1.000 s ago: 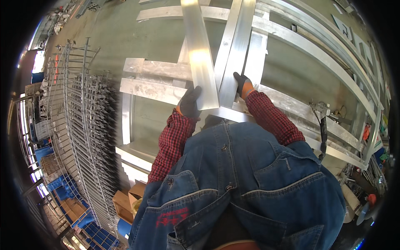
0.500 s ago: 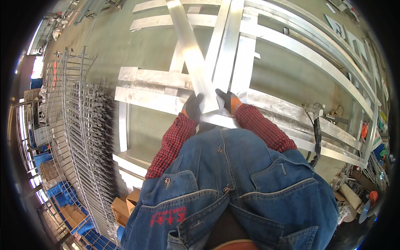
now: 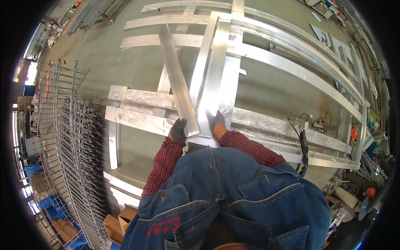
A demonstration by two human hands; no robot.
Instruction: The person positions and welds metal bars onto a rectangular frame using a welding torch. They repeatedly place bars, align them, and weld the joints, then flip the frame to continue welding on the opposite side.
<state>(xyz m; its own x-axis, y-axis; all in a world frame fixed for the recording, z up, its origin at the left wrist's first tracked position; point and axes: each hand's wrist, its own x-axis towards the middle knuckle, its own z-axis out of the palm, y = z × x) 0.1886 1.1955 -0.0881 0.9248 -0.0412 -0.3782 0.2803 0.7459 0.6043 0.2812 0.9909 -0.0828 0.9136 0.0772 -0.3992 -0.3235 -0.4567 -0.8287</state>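
My left hand [image 3: 178,131], in a dark glove, is closed on the near end of a flat silver metal bar [image 3: 177,79], which slants away to the far left. Beside it, my right hand [image 3: 217,124], in a dark glove with an orange cuff, grips the right edge of a second long metal bar [image 3: 213,75] near its close end. That bar lies nearly straight ahead of me, over a wider flat metal piece [image 3: 231,81]. The undersides of both bars, and the fingertips beneath them, are hidden.
Long metal rails [image 3: 296,71] run crosswise under the bars, with nearer rails [image 3: 139,121] at my waist. To the left stands a rack of many thin rods [image 3: 79,154]. A black-wrapped cable [image 3: 303,146] hangs over the rails at right. Cardboard boxes [image 3: 112,228] sit lower left.
The slanted bar has come down and left, and its far end now shows. My left hand has moved left with it. My right hand stays at the other bar, and the view has shifted.
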